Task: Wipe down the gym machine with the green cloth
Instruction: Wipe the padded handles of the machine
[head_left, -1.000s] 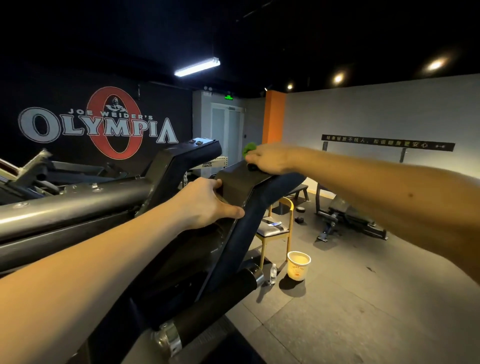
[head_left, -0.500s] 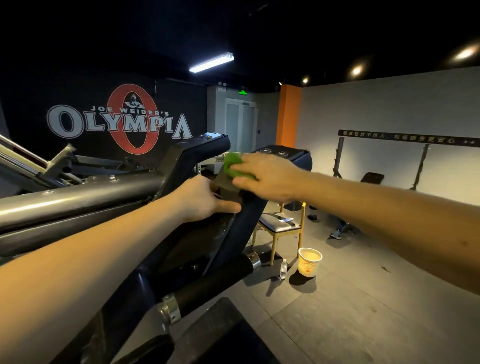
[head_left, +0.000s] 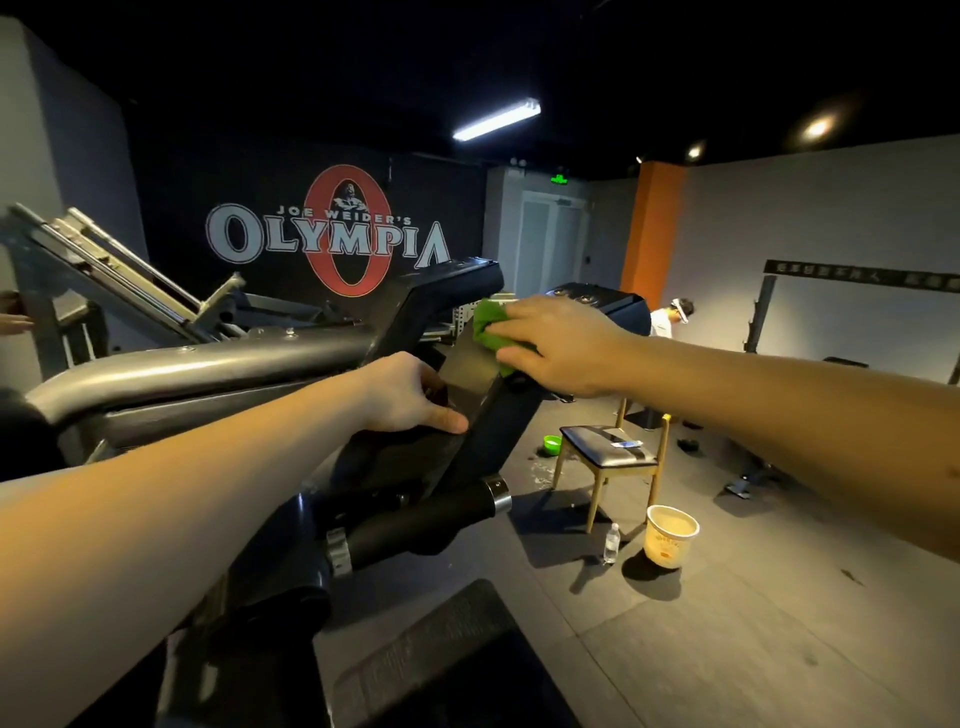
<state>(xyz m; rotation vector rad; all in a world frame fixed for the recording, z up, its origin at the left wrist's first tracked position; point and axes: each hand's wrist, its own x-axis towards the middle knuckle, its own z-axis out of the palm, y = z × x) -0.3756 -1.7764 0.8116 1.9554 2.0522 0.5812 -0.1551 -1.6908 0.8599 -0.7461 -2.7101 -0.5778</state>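
Observation:
A black and grey gym machine (head_left: 218, 364) fills the left and middle of the view, with a slanted dark pad (head_left: 467, 374) at its right end. My right hand (head_left: 561, 348) presses a bunched green cloth (head_left: 491, 330) flat onto the upper part of that pad; most of the cloth is hidden under my fingers. My left hand (head_left: 410, 392) grips the lower left edge of the same pad, thumb lying along its face. A black roller with a chrome collar (head_left: 441, 514) sticks out below.
A wooden chair (head_left: 613, 457) with a black seat stands on the floor to the right, with a green bowl (head_left: 551, 442) behind it. A cream bucket (head_left: 670, 535) and a small water bottle (head_left: 612, 543) sit nearby. Another person (head_left: 670, 317) stands at the far wall.
My right hand has slid the cloth from the top end of the pad down along its face, toward my left hand. The view has shifted right; my left hand keeps its grip.

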